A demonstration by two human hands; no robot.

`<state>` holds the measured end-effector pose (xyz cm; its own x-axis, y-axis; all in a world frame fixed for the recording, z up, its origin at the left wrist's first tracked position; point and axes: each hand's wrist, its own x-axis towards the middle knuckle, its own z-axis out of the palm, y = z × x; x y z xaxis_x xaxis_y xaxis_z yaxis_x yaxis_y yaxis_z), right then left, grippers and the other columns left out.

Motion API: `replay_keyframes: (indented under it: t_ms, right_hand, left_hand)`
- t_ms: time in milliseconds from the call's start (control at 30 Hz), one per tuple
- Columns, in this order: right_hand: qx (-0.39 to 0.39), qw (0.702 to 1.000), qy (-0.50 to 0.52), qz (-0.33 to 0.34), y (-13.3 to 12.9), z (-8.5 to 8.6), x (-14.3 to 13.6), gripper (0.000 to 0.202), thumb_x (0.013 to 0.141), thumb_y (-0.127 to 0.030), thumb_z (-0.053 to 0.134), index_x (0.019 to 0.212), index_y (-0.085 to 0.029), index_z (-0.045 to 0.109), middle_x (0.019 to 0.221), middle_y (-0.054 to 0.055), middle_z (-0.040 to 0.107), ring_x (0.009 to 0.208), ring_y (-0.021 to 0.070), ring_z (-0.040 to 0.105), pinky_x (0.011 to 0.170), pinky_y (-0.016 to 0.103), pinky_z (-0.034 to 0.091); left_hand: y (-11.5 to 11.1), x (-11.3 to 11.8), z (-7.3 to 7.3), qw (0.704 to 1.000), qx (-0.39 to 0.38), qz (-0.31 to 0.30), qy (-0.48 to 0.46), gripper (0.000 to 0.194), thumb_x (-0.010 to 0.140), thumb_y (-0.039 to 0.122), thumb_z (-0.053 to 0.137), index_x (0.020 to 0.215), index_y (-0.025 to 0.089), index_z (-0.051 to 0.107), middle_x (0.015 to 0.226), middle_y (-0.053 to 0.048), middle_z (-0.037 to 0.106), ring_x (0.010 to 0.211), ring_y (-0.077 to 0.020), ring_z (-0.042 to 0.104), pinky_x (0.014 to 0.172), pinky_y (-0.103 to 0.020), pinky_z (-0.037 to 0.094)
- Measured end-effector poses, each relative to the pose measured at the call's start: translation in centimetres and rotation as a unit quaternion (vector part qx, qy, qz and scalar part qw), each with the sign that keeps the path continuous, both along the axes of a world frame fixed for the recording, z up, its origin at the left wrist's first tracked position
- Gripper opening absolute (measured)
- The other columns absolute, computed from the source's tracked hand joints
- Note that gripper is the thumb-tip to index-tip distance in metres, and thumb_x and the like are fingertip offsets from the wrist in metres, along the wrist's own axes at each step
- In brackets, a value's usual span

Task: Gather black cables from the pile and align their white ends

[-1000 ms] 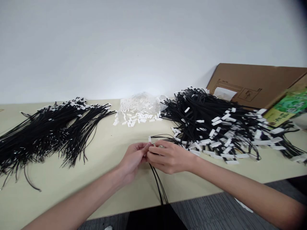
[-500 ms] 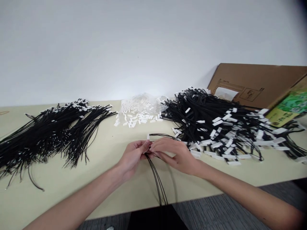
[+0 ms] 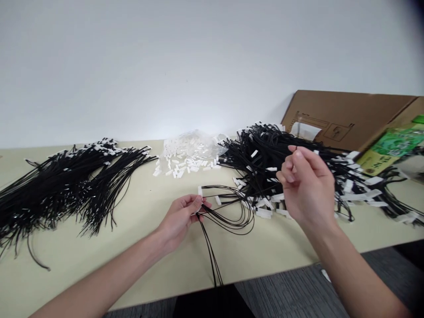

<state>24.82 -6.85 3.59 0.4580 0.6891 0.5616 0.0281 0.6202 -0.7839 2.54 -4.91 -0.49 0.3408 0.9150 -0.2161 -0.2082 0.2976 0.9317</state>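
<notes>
Behind everything I see a plain white wall, and below it the pale table runs the full width of my view, with grey carpet under its near edge. At the far right a brown cardboard box lies open on its side, with a green packet in front of it. Just left of the box a big heap of black cords with white tabs covers the right part of the table. On the left side a second heap of black cords fans out, well apart from the first. Between the two heaps, near the wall, a clear bag of white clips has spilled loose pieces onto the table. My right hand is raised over the right heap, fingers loosely curled with thumb and forefinger close together; I cannot tell whether they pinch anything. My left hand rests low over the table's middle, thumb and fingers pressed together on a few cords. These loop out to the right and trail down off the table's near edge. One white tab stands up just above my left fingertips.
</notes>
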Motion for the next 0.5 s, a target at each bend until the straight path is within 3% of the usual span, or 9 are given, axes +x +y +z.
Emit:
replay_keyframes:
  t_ms: [100, 200, 500]
  right_hand:
    - [0.028, 0.977, -0.193, -0.081, -1.1, -0.5, -1.1, 0.011, 0.078, -0.023, 0.058, 0.087, -0.024, 0.064, 0.064, -0.001, 0.051, 0.05, 0.0085, 0.039, 0.044, 0.023, 0.03]
    - [0.027, 0.932, -0.357, -0.047, -2.3, -1.4, -3.0, 0.008, 0.078, -0.019, 0.057, 0.079, -0.02, 0.065, 0.057, -0.001, 0.05, 0.05, 0.0096, 0.041, 0.043, 0.024, 0.03]
    - [0.06, 0.897, -0.432, -0.071, -2.5, -2.5, -5.2, 0.013, 0.08, -0.016, 0.052, 0.071, -0.017, 0.061, 0.051, -0.003, 0.041, 0.049, 0.0091, 0.038, 0.05, 0.025, 0.033]
  left_hand:
    - [0.0, 0.2, 0.0, 1.0, 0.003, -0.019, -0.01, 0.019, 0.07, 0.031, 0.064, 0.071, 0.013, 0.061, 0.077, -0.006, 0.062, 0.068, -0.0123, 0.05, 0.059, -0.024, 0.038]
    - [-0.2, 0.2, 0.0, 0.999, 0.009, -0.034, -0.027, 0.019, 0.072, 0.031, 0.062, 0.073, 0.013, 0.061, 0.076, -0.006, 0.061, 0.069, -0.0122, 0.05, 0.061, -0.024, 0.039]
    - [-0.6, 0.2, 0.3, 0.996, 0.026, -0.061, -0.055, 0.018, 0.073, 0.034, 0.061, 0.073, 0.016, 0.062, 0.074, -0.004, 0.06, 0.066, -0.0117, 0.05, 0.059, -0.023, 0.038]
